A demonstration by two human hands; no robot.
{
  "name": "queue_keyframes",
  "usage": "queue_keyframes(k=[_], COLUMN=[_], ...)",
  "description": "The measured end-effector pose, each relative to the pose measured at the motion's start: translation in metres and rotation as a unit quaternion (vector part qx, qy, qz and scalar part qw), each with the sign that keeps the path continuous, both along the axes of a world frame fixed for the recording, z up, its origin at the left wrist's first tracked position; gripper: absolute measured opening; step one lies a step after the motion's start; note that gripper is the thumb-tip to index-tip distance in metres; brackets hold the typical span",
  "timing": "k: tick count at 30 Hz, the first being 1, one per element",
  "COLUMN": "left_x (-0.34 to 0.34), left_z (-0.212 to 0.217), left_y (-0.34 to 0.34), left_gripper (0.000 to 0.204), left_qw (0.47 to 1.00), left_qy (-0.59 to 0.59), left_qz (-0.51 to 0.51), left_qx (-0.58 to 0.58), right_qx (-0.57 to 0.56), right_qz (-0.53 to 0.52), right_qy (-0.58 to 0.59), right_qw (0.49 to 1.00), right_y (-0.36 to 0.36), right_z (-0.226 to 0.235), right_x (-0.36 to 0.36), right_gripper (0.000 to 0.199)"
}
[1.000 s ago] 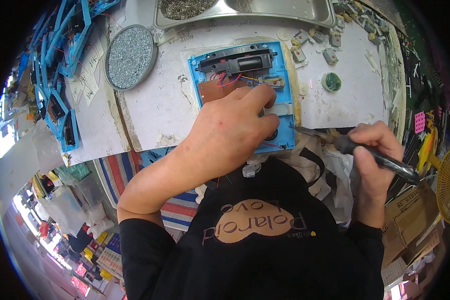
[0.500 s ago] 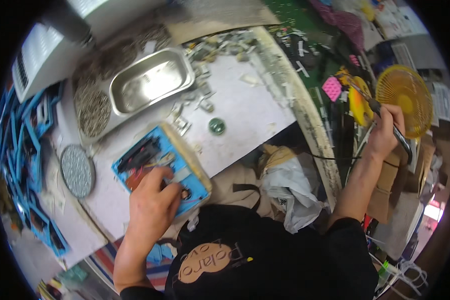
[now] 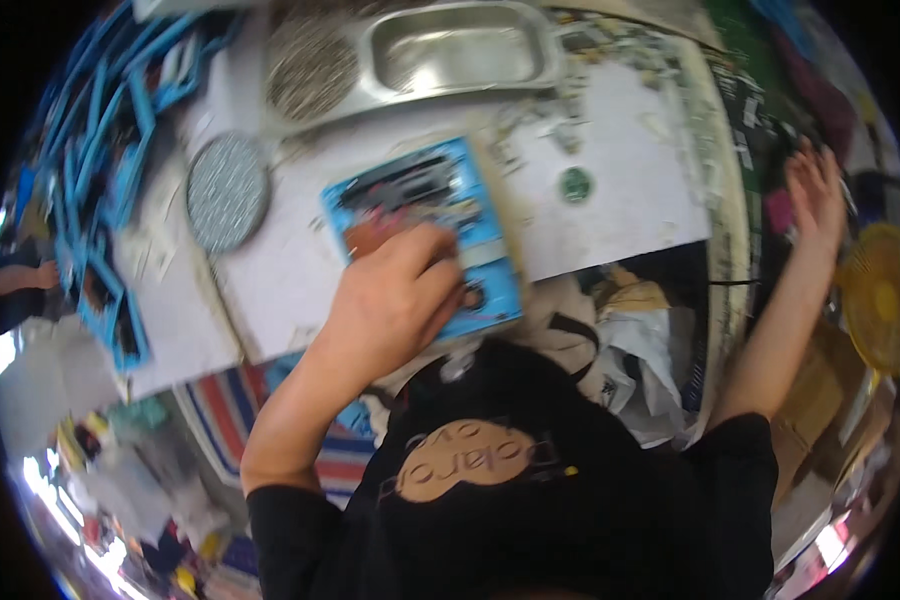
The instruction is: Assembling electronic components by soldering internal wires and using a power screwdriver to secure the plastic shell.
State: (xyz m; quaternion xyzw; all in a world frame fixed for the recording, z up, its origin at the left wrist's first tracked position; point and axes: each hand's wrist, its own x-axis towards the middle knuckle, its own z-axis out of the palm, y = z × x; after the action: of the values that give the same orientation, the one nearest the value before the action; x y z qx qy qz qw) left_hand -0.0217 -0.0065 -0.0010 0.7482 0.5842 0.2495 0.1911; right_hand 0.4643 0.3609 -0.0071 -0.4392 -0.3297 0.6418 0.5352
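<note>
A blue plastic case point(image 3: 485, 255) with dark parts, a reddish-brown piece and wires inside lies on the white worktable. My left hand point(image 3: 395, 300) rests over its near left part, fingers bent and closed; what they pinch, if anything, is hidden under them. My right hand point(image 3: 818, 190) reaches out to the far right, fingers stretched and apart, with no tool visible in it. Close to it are a pink piece point(image 3: 778, 212) and a yellow basket point(image 3: 875, 295). A small round green container point(image 3: 575, 184) stands on the table right of the case.
A steel tray point(image 3: 560, 60) stands at the back, beside a pile of small metal pieces point(image 3: 312, 75). A round grey textured disc point(image 3: 228, 192) lies left of the case. Several blue frames point(image 3: 135, 200) are stacked at the far left, near another person's hand point(image 3: 45, 275).
The view has shifted, so the table sits further right and higher. My right hand held a soldering iron before; now its fingers are spread without it. My left hand stays at the case.
</note>
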Motion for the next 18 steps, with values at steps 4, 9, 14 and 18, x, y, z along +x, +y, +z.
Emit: queue_keyframes(k=[4,9,14,18], left_x=[-0.012,-0.016,-0.012,-0.009], left_z=[-0.003,-0.014,-0.014,-0.019], left_y=[-0.012,-0.025,-0.024,-0.026], left_gripper=[0.022,0.031,0.029,0.028], left_qw=[0.997,0.983,0.983,0.981], left_qy=[-0.062,-0.102,-0.111,-0.110], left_qz=[0.047,0.133,0.127,0.124], left_qx=[0.029,0.073,0.079,0.098], right_qx=[0.062,0.338,0.458,0.477], right_qz=[0.119,0.293,0.304,0.313], right_qy=[0.064,-0.366,-0.466,-0.488], right_qw=[0.989,0.816,0.693,0.661], right_y=[-0.081,-0.252,-0.286,-0.286], right_z=[-0.009,-0.011,-0.007,-0.005], right_x=[-0.063,-0.234,-0.288,-0.291], right_gripper=[0.041,0.023,0.031,0.029])
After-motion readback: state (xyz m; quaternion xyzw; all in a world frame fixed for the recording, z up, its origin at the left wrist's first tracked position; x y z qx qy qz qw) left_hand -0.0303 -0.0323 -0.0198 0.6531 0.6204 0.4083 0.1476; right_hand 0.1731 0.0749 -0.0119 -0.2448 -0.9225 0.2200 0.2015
